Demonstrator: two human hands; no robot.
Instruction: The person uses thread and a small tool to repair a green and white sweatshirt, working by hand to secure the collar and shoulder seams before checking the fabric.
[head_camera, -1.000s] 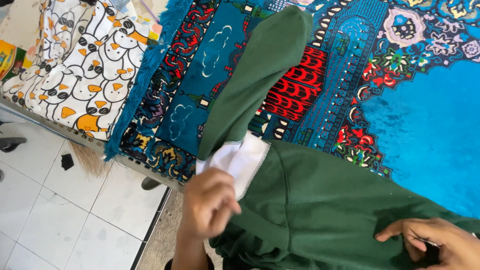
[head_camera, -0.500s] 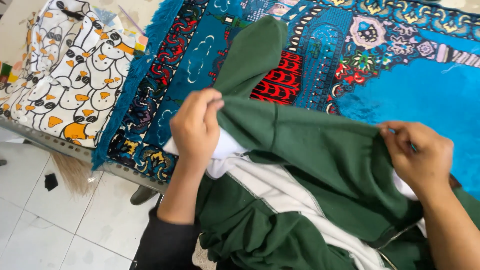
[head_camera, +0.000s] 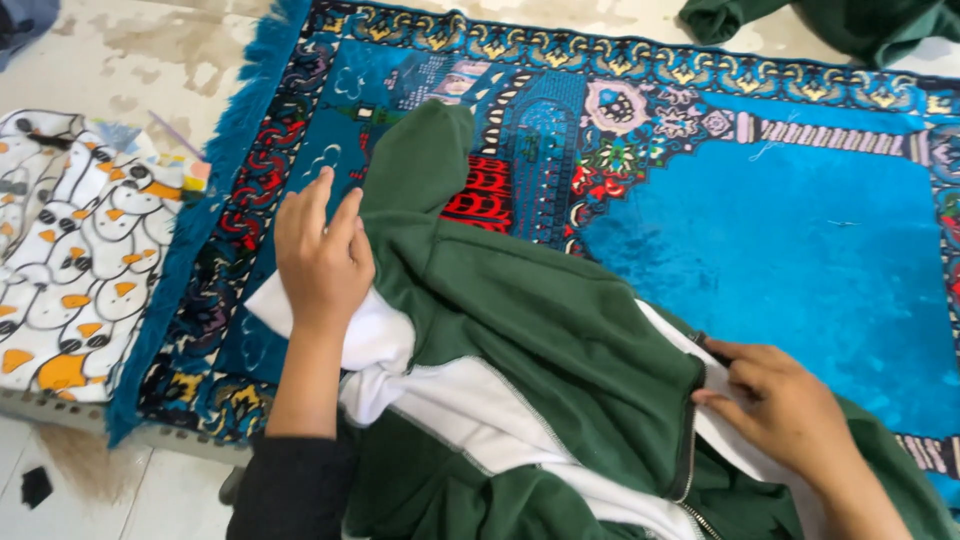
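Both flat hands (head_camera: 320, 255) (head_camera: 785, 405) press jacket (head_camera: 560, 330).

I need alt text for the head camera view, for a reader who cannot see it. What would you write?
A person's two bare hands press a green and white jacket flat on a blue patterned rug: the left hand lies on a white part near a sleeve, and the right hand is at the zipper edge. A penguin-print cloth lies to the left.

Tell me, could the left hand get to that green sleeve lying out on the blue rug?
Probably yes. The left hand lies flat on the jacket's white lining, right beside the green sleeve, and nothing lies between them on the rug.
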